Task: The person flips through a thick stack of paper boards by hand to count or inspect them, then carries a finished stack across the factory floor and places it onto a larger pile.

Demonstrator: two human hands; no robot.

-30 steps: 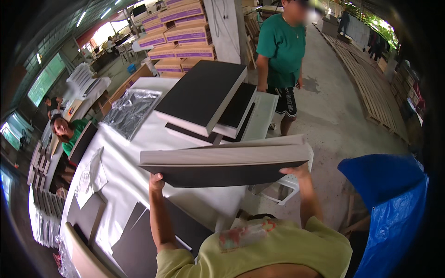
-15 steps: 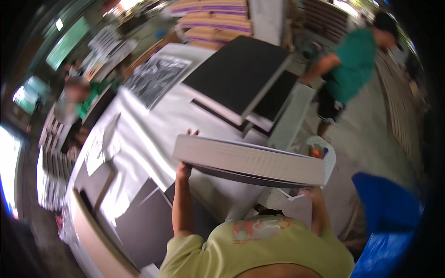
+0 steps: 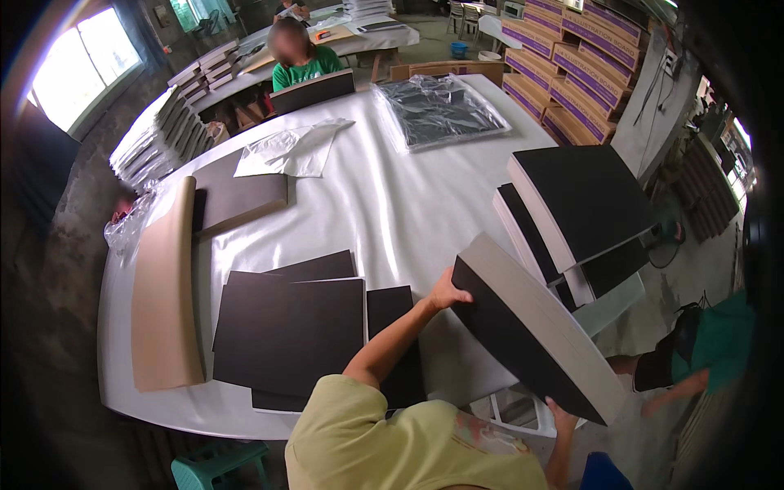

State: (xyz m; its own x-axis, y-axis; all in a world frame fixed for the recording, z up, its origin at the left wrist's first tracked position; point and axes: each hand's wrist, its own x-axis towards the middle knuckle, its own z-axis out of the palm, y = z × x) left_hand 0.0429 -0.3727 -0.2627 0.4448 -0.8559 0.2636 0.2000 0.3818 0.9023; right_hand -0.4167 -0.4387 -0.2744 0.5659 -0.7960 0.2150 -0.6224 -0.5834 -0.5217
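Observation:
A thick stack of black boards (image 3: 531, 327) with pale layered edges is held between my two hands, tilted over the table's right front edge. My left hand (image 3: 449, 290) grips its far left end, with the thumb over the black face. At the near lower end, my right hand (image 3: 561, 416) holds the stack; its fingers are partly hidden behind the boards. Close by on the left, loose black boards (image 3: 290, 327) lie overlapping on the table. Further right stand more thick stacks of black boards (image 3: 588, 200).
The large table (image 3: 351, 220) has a pale, shiny cover. On it lie a plastic-wrapped black pack (image 3: 445, 110), white sheeting (image 3: 294, 151) and a curled tan sheet (image 3: 167, 294). Cartons (image 3: 572, 73) are piled behind. One person (image 3: 306, 65) is across the table, another (image 3: 710, 343) at right.
My view has swung left across the table. The held stack has gone from nearly level to steeply slanted, its black face now showing. Both hands still hold it.

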